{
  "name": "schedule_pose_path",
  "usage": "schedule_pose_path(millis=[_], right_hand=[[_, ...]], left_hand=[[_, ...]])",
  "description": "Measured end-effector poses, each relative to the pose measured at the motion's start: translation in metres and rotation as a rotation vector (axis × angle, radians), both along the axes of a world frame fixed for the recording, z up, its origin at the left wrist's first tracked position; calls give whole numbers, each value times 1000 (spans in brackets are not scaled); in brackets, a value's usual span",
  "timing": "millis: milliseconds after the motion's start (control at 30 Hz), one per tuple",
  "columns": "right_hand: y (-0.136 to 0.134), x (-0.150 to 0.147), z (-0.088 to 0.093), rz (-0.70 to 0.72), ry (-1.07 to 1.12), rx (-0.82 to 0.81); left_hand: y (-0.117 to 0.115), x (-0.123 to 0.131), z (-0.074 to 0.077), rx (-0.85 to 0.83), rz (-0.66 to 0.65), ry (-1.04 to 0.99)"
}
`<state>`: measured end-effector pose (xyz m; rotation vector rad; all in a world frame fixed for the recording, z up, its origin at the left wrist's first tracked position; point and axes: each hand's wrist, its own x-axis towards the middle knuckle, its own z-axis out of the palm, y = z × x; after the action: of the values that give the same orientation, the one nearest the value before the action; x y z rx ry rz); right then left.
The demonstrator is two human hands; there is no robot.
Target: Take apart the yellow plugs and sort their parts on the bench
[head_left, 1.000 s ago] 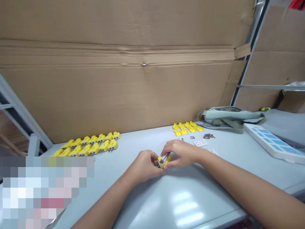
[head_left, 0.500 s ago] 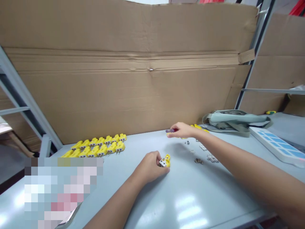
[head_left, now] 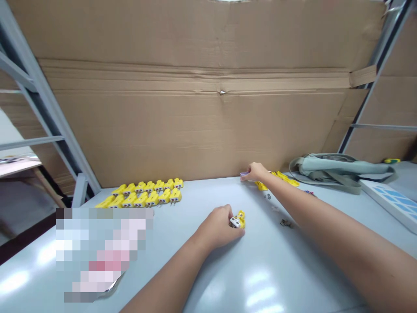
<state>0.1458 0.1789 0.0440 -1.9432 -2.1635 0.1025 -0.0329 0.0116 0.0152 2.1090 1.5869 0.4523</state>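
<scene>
My left hand (head_left: 219, 227) rests on the table with its fingers closed around an open yellow plug housing (head_left: 241, 216). A white insert (head_left: 234, 222) with dark holes shows between thumb and fingers. Farther back, close to the foot of the cardboard, my right hand (head_left: 256, 171) is closed on a screwdriver (head_left: 243, 174). Only its purple handle shows clearly, pointing left. Loose yellow shells (head_left: 261, 186) lie just under and beyond my right wrist. Small metal parts (head_left: 267, 196), pale pieces (head_left: 275, 209) and brownish parts (head_left: 286, 223) are scattered between the hands and my right forearm.
Two rows of yellow plugs (head_left: 141, 199) stand at the back left. A pixelated patch (head_left: 107, 256) covers something at the front left. A grey-green bag (head_left: 339, 169) and a white tray with blue cells (head_left: 391, 198) lie at the right. Tall cardboard (head_left: 202, 134) closes off the back.
My right hand has moved slightly farther back, lowering the screwdriver towards the table by the cardboard. My left hand keeps the plug housing. The whole view has shifted, so things appear farther right.
</scene>
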Motion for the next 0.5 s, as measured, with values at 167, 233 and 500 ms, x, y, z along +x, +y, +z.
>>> schedule_pose_path(millis=[167, 233, 500], right_hand=[[0, 9, -5, 45, -61, -20], [-1, 9, -5, 64, -88, -35], [4, 4, -5, 92, -196, -149]], left_hand=[[-3, 0, 6, 4, -23, 30], [-3, 0, 7, 2, -28, 33], [-2, -1, 3, 1, -36, 33]])
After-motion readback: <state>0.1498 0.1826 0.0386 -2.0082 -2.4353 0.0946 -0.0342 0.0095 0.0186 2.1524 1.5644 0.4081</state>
